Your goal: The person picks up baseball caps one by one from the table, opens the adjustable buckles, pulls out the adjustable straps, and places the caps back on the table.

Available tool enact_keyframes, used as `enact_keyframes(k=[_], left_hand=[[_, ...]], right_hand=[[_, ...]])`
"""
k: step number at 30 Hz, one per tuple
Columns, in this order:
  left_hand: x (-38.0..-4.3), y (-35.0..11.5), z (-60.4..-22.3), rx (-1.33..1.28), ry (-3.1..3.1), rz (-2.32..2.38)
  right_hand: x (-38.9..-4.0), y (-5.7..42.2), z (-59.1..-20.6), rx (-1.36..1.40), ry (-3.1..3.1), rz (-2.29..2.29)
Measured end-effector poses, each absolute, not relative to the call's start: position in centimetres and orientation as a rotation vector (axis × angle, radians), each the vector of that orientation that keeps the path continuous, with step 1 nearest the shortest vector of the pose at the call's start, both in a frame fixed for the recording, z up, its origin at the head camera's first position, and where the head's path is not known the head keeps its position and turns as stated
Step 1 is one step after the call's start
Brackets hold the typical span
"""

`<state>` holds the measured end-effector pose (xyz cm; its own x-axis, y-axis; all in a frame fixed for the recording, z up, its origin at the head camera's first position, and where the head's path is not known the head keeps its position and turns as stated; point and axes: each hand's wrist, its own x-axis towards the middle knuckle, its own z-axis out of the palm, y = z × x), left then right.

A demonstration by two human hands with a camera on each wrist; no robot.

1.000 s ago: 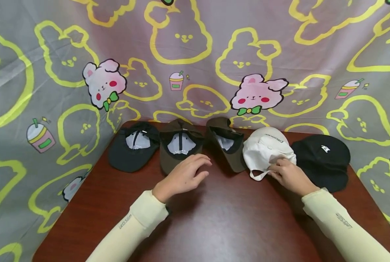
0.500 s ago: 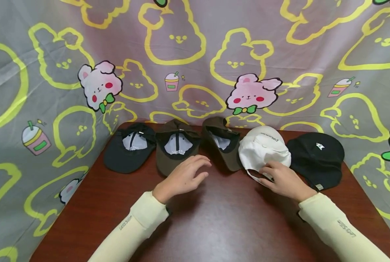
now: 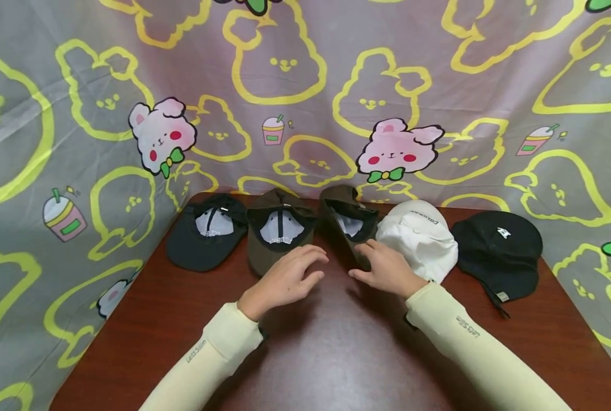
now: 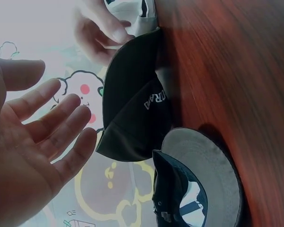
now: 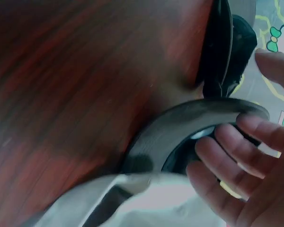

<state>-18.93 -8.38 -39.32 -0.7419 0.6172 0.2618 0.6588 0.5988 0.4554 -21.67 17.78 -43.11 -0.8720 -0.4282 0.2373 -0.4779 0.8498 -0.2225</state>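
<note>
Right hand is sitting farther left than half a second ago, away from the white cap's near edge and over the right brown cap's brim; its thumb is standing apart from loosely bent fingers that are gripping nothing, though whether the tips are touching the brim I cannot tell. Left hand is hovering just before the left brown cap, fingers apart, holding nothing, presumably waiting while the other is working. All five caps are lying along the table's far edge, probably so both hands are having room in front. Left black cap and both brown ones are showing their linings; white cap and right black cap are presenting their crowns.
</note>
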Motion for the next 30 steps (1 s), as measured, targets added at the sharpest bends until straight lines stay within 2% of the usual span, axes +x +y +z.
enact_keyframes(k=[9, 15, 30], left_hand=[[-18.6, -8.8, -39.2, -1.055, -2.769, -0.863], [-18.6, -8.7, -39.2, -1.023, -2.772, -0.909], [-19.0, -8.9, -38.7, -0.957, -2.745, -0.971]], right_hand=[[-23.3, 15.4, -44.2, 0.573, -2.933, 0.357], [-23.8, 14.6, -44.9, 0.58, -2.706, 0.553], [-23.2, 14.1, -41.5, 0.265, -2.541, 1.119]])
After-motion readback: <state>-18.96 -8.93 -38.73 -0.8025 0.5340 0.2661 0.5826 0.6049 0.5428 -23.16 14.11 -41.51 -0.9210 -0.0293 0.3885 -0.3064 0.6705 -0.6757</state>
